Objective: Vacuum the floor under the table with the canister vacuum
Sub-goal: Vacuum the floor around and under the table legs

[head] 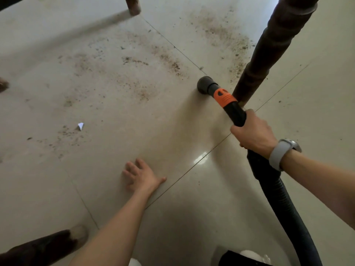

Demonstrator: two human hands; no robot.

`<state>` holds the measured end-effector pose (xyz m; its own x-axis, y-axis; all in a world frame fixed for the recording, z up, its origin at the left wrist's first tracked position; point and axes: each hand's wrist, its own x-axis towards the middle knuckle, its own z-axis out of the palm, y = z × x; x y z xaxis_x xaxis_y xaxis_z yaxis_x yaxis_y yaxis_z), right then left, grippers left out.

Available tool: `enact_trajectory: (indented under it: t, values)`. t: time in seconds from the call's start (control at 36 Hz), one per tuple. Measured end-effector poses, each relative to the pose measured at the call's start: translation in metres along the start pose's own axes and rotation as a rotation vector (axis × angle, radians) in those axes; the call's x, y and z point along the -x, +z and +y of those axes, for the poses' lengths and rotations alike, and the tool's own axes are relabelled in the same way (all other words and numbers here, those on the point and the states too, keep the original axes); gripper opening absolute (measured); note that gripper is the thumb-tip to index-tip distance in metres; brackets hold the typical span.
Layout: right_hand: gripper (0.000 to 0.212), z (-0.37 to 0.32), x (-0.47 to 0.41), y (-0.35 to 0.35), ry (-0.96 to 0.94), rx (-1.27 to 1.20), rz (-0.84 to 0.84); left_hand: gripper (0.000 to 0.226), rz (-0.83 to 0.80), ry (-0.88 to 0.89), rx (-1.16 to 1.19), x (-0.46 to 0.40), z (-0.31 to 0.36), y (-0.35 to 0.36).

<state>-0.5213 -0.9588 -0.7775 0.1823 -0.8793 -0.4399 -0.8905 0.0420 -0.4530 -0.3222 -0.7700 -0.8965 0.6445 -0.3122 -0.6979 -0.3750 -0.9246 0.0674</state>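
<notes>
My right hand (253, 132) grips the black vacuum wand (237, 113) just behind its orange collar (224, 96). The round dark nozzle (204, 85) sits on the pale tiled floor (172, 131) beside a dark wooden table leg (257, 70). A ribbed black hose (284, 206) runs back from my hand toward the bottom right. My left hand (141, 176) rests flat on the floor with fingers spread. Brown dust and crumbs (172, 62) lie scattered across the tiles ahead, thickest near the right table leg (230, 39). A small white paper scrap (80, 125) lies at the left.
Another table leg (132, 5) stands at the top centre, one more (48, 246) at the bottom left, and a dark foot (2, 85) shows at the left edge. A black and white object (244, 257), perhaps the canister, shows at the bottom edge.
</notes>
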Motion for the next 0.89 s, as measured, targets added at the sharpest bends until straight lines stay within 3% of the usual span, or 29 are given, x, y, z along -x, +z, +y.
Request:
enact_trajectory:
  t: [0.14,0.33,0.61,0.69,0.89]
  values:
    - [0.027,0.011,0.007,-0.009,0.068,-0.018,0.028,0.12,-0.005,-0.022,-0.03,0.0,0.01,-0.002]
    - [0.027,0.002,0.024,0.003,-0.065,-0.095,-0.244,0.121,0.007,0.002,-0.016,-0.003,0.008,0.0]
    - [0.029,-0.008,-0.031,-0.012,0.099,-0.328,-0.001,0.119,-0.001,0.048,-0.027,-0.003,0.003,-0.001]
    - [0.038,-0.027,-0.048,-0.007,0.143,-0.455,-0.033,0.119,-0.008,0.049,-0.022,-0.003,0.003,-0.001]
    - [0.04,-0.042,-0.06,0.012,0.104,-0.488,-0.127,0.118,0.0,0.065,-0.04,-0.002,0.002,-0.002]
